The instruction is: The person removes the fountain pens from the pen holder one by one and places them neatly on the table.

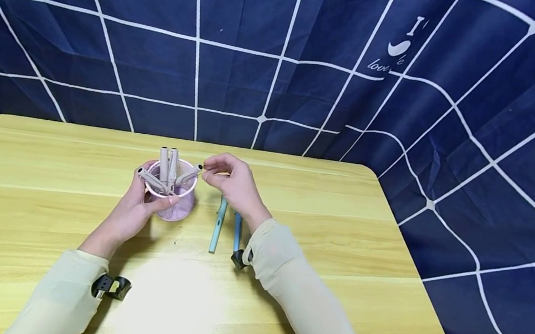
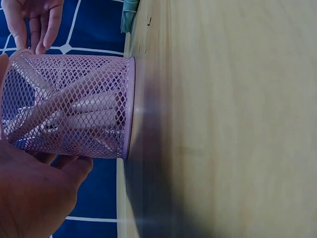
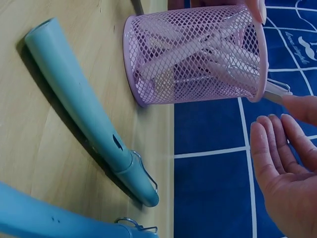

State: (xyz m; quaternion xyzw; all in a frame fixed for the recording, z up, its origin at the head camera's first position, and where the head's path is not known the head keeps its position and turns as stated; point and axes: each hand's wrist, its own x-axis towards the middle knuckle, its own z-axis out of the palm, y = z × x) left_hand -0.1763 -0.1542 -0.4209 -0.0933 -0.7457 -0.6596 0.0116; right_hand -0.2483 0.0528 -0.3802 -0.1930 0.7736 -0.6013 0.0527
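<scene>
A pink mesh pen holder [image 1: 177,209] stands on the table with several greyish pens [image 1: 164,164] leaning in it. My left hand [image 1: 137,203] grips it, thumb over the near side of the rim and the other fingers round the far side. At the holder's right rim is my right hand [image 1: 232,181], fingers fairly straight and spread apart. In the right wrist view its thumb [image 3: 301,108] overlaps the end of one greyish pen [image 3: 273,95] that sticks out over the rim; the other fingers stand clear of that pen.
A teal pen [image 1: 217,228] lies on the wooden table [image 1: 43,177] right of the holder. Beside it is a blue pen [image 1: 237,233], partly hidden by the right wrist and its black wrist camera [image 1: 238,259]. A dark blue curtain [image 1: 238,78] hangs behind the table.
</scene>
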